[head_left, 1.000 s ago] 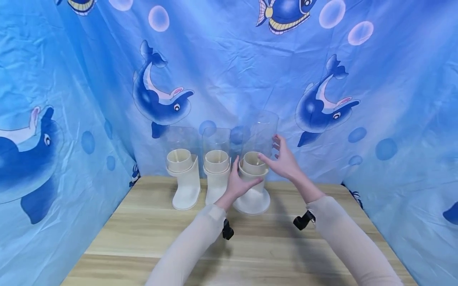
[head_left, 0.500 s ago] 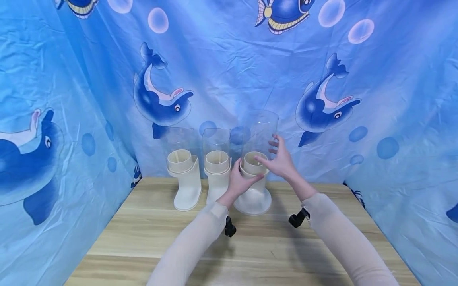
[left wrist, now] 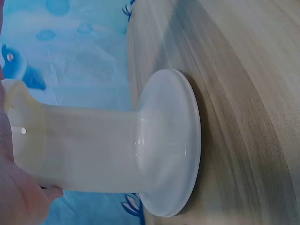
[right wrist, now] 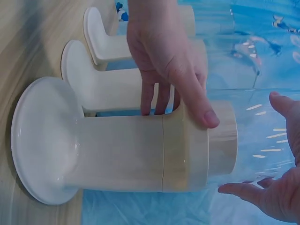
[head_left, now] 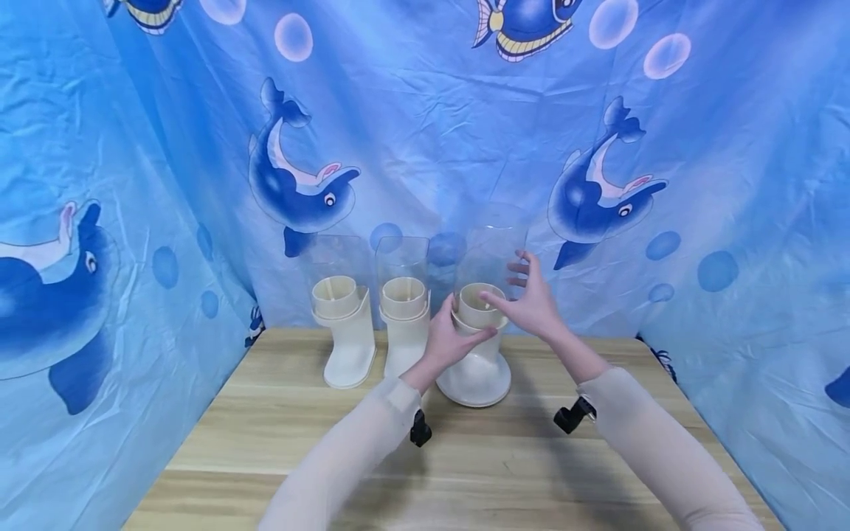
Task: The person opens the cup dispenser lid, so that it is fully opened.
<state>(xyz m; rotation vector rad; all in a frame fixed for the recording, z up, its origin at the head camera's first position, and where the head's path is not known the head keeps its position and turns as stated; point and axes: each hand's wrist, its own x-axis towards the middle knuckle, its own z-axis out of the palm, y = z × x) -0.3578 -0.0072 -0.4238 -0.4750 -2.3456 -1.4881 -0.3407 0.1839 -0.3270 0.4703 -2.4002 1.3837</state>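
1. Steadying the nearest cream stand (head_left: 474,377) appears to be the left hand (head_left: 451,339)'s job: its fingers and thumb are wrapped round the collar.
2. The right hand (head_left: 536,304) grasps the clear cylinder (right wrist: 260,150), thumb and fingers spread round its lower wall.
3. That cylinder rises from the top of the stand, around a cream inner ring (right wrist: 222,138); whether it is fully seated, I cannot tell.
4. My reading is that the step in hand is fitting or adjusting cylinder and stand; the next move calls for an even, gentle twist or press, with the foot held against sliding.
5. A middle dispenser (head_left: 406,343) and a left dispenser (head_left: 350,346) stand upright beside it, each with its own clear top.
6. Everything rests near the back edge of a pale wood-grain table (head_left: 265,450).
7. Blue cloth (head_left: 451,110) printed with dolphins, fish and bubbles hangs behind and on both sides.
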